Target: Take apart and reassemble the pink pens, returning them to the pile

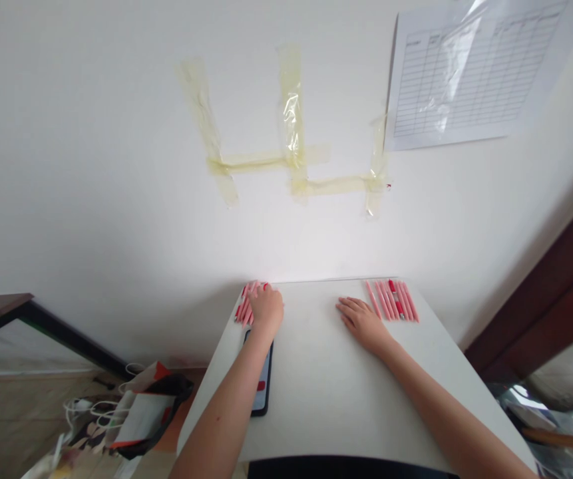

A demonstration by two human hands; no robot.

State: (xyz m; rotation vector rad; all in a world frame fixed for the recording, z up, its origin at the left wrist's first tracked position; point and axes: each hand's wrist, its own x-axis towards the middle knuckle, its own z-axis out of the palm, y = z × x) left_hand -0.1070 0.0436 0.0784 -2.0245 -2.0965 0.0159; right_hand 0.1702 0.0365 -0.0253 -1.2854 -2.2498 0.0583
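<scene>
1. Head view, left side: My left grip (267, 309) covered part of the left pen group (244, 313) at the far left corner of the surface (311, 372). Its fingers curled downward; I could not tell whether they pinched a pen.
2. Head view, right side: My right grip (362, 322) rested palm down, fingers extended and holding nothing, just left of the right pen row (387, 299).
3. Placement: Pink pens and one red pen (398, 307) lay side by side in that row, presumably for separate access. The phone (261, 398) lay partly behind my left forearm, probably set there to leave the middle free.
4. Relative position: The left group lay under and beside my left grip.
</scene>
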